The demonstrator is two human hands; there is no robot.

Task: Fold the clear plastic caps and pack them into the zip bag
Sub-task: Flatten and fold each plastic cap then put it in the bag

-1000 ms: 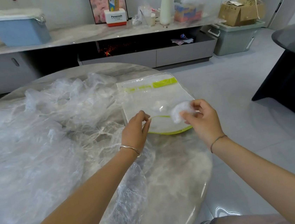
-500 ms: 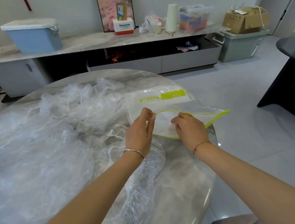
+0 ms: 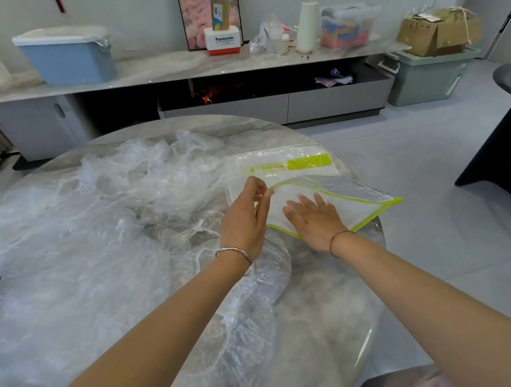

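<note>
PROGRESS, judged early: something white lies in the zip bag (image 3: 360,203) at 2 o'clock on the counter (image 3: 327,328); the heap of clear plastic caps (image 3: 87,238), 8 to 12 o'clock, is unfolded | LEFT hand (image 3: 245,223): fingers pinch the bag's upper lip, mouth held open | RIGHT hand (image 3: 314,221): flat, fingers straight and released, pressing into the mouth

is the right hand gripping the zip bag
No, the right hand lies flat, fingers straight, at the zip bag; the left hand pinches its edge.
</note>
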